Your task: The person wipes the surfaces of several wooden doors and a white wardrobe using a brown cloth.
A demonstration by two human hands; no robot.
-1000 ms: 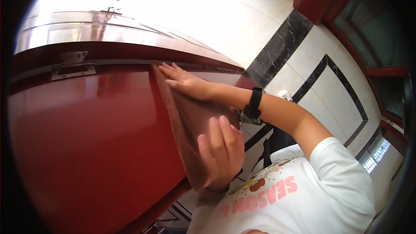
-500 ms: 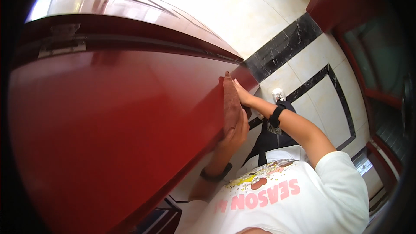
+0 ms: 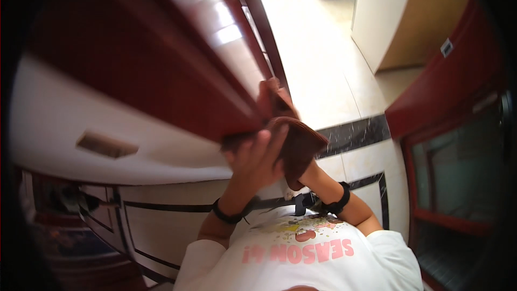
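Observation:
A brown cloth point(image 3: 302, 143), bunched and folded, hangs between my two hands beside a dark red wooden panel edge point(image 3: 215, 94). My left hand point(image 3: 252, 163) is on the cloth's left side, its fingers lying over a fold, slightly blurred. From the right, my right hand point(image 3: 310, 174) grips the cloth low down; most of its fingers are hidden behind the folds. Another fold of the cloth rises past the panel's end. Whether the cloth touches the wood I cannot tell.
A white wall with a beige rectangular plate point(image 3: 107, 144) is at left. Pale floor tiles with a black marbled strip point(image 3: 355, 133) lie ahead. A pale cabinet point(image 3: 385, 16) stands beyond, and a red door with dark glass point(image 3: 458, 164) is on the right.
My view has turned, and the broad red door surface gives way to a panel edge and wall. My hands have come off the flat surface, with the cloth now bunched between them.

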